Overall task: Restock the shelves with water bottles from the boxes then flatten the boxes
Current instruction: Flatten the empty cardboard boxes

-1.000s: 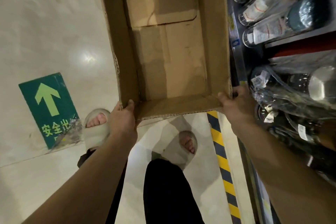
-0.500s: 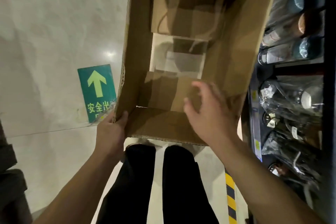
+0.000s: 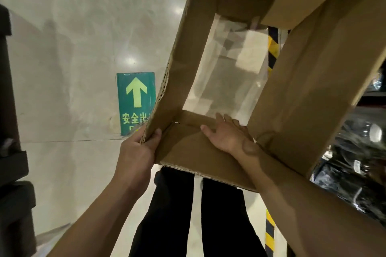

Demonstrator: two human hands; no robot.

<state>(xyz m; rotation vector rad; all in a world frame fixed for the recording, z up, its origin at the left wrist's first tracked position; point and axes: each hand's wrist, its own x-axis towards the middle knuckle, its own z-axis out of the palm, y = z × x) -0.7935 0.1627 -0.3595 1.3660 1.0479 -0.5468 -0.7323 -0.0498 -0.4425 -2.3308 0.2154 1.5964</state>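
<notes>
Floor (image 3: 62,52); hands (image 3: 135,152) (image 3: 227,137) on near box (image 3: 313,89) end

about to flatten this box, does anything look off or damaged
The cardboard box is skewed and open-bottomed: its walls lean and the floor shows through. The rim that the left hand grips looks ragged. The right hand presses a flap inside.

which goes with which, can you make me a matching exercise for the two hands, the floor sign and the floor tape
1 left hand
2 right hand
3 floor sign
4 floor tape

a yellow and black stripes
b green with an arrow
c grips the box corner
d presses flat inside the box

Pairs: 1-c, 2-d, 3-b, 4-a
</notes>
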